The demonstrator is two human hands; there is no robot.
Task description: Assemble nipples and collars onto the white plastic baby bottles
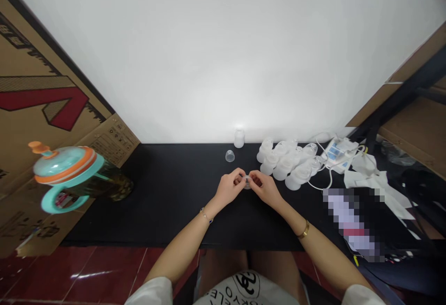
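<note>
My left hand [230, 187] and my right hand [265, 187] meet over the middle of the black table. Both sets of fingers are closed on opposite sides of a small translucent round piece [247, 182], which looks like a bottle ring or nipple. The fingers hide part of it, so its exact kind cannot be made out. Just beyond the hands, a clear dome-shaped cap [230, 156] rests on the table. Behind that cap a small white bottle [239, 139] stands upright by the wall.
Several white baby bottles with clear caps [293, 179] stand grouped on the right. Past them lie a power strip [337, 154] with white cables and crumpled white paper [369, 177]. A large teal-and-orange lidded jug [69, 170] is on the left, by a cardboard box [114, 138].
</note>
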